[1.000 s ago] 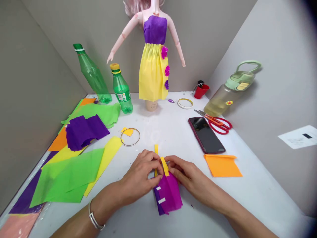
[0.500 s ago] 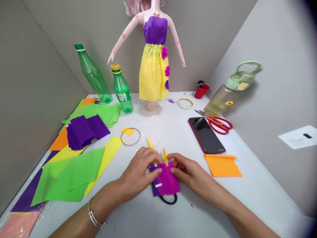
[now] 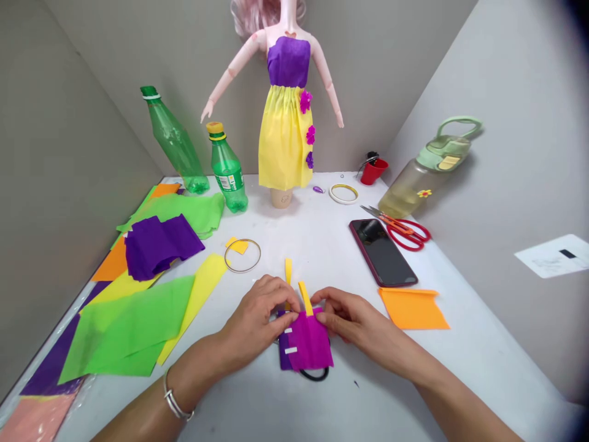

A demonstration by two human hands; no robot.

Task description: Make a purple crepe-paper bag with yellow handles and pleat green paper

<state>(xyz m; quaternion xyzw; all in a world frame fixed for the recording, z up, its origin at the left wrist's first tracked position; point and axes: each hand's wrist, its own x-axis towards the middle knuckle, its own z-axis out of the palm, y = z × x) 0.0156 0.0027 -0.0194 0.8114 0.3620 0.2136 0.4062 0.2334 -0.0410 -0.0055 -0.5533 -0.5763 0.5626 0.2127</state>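
Black loop (image 3: 315, 376): shows below the lower edge of the magenta sheet (image 3: 311, 344); one second ago it was out of sight.
Magenta sheet: lower edge now lies farther from the wearer than a second ago; purple paper (image 3: 284, 359) shows along its left side, with white tabs (image 3: 291, 350) between.
Left hand (image 3: 262, 316): thumb and forefinger nearly together, seemingly pinching the magenta sheet's upper left corner.
Right hand (image 3: 354, 316): thumb on the magenta sheet's upper right corner, forefinger tip slightly apart beyond it; the curled fingers behind seem to back the grip, though mostly hidden.
Front yellow strip (image 3: 305, 298): rises from the magenta sheet's top edge, between both hands; edge-on half a second ago, now broad face up, so the work seems to be adjusting this end.
Back yellow strip (image 3: 288, 270): beyond the magenta sheet's upper left, straighter than half a second ago.
Doll (image 3: 285, 135): well beyond the magenta sheet.
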